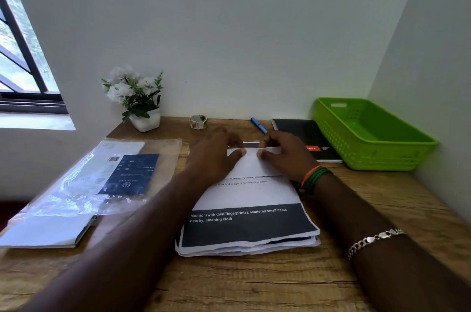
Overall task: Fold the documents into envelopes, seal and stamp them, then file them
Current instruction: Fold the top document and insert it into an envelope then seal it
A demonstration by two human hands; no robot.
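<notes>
A stack of printed documents (248, 222) lies in the middle of the wooden desk (254, 283), with a dark band of white text near its front. The top sheet's far part (251, 161) is folded back toward me. My left hand (215, 156) and my right hand (283, 156) both sit on the fold's far edge, thumbs and fingertips pinching the paper there. A clear plastic pack of white envelopes (84, 189) with a blue label lies at the left.
A green plastic basket (369, 133) stands at the back right, beside a black notebook (309, 137). A blue pen (258, 125), a roll of tape (198, 122) and a potted white flower (139, 97) sit along the back wall. A window is at the far left.
</notes>
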